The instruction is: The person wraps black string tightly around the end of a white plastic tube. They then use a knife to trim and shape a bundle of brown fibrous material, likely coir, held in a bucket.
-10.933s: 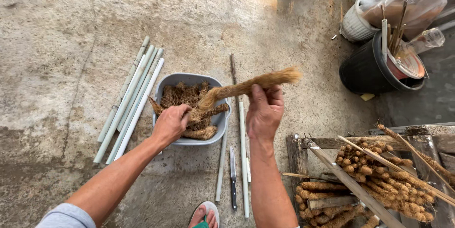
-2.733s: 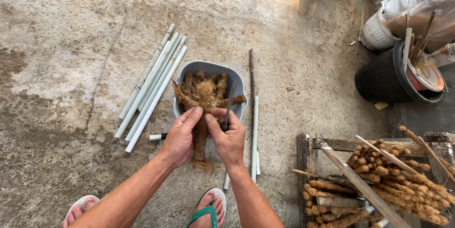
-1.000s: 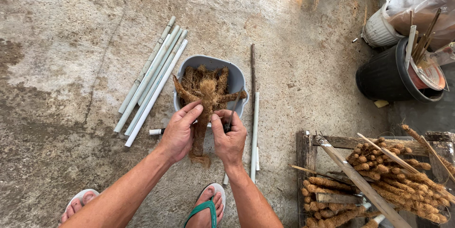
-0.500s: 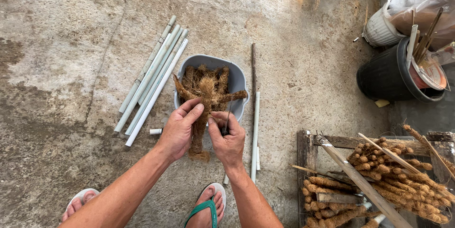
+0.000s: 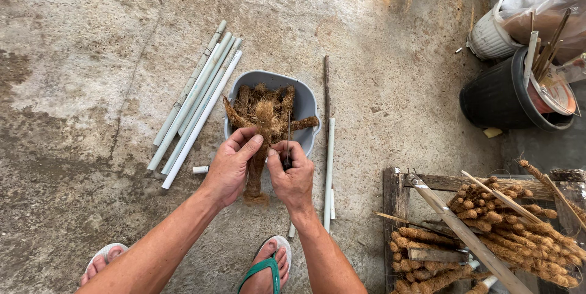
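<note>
**Both hands closed on the fibre-wrapped stick above the tub**

Rough concrete floor (image 5: 91, 86) fills my head view, stained dark at the left. From this one camera I see the left hand (image 5: 231, 166) wrapped round the coir-covered stick (image 5: 259, 147), fingers curled on its brown fibre, thumb up near the top. My right hand (image 5: 293, 175) grips the same stick from the other side and pinches a thin dark needle-like tool (image 5: 288, 138) that stands upright against the fibre. The stick hangs just in front of the grey tub (image 5: 305, 95), which holds more fibre-wrapped sticks. Half a second ago the hands sat in nearly the same place; since then the fingers have only shifted slightly and the tool stands a touch higher, so I judge the work on this one stick is continuing rather than finished. Pale plastic pipes (image 5: 195, 98) lie left of the tub, a few more just right of it. Finished coir sticks (image 5: 488, 221) pile on a wooden rack at lower right; a black bucket (image 5: 494, 101) stands beyond. Green sandal (image 5: 262, 266) below
</note>
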